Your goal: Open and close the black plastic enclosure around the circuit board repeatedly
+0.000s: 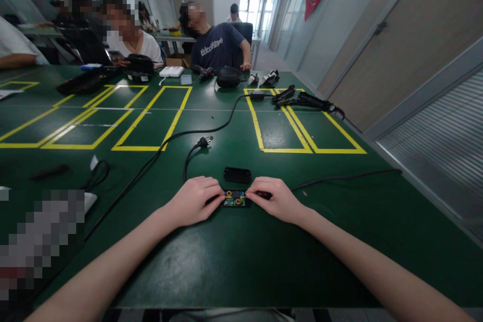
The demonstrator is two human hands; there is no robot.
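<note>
A small circuit board [234,198] with copper coils and other parts lies in front of me, seated in what looks like a black half-shell. My left hand [198,200] pinches it at its left end. At the right end my right hand [277,198] is closed, thumb and forefinger on the board's edge, with a dark cable end showing between the fingers. Just beyond the board rests an empty black cover [237,175], its hollow side up. A power cord with a plug [205,142] runs to my left hand, and another black cable [347,177] leads off to the right.
A long black cable [181,133] crosses the green table [196,271] to an adapter [257,95]. Yellow tape rectangles mark the surface. Black cables [313,101], a drill [206,73] and a black case [228,78] lie farther back. Several people sit beyond the table.
</note>
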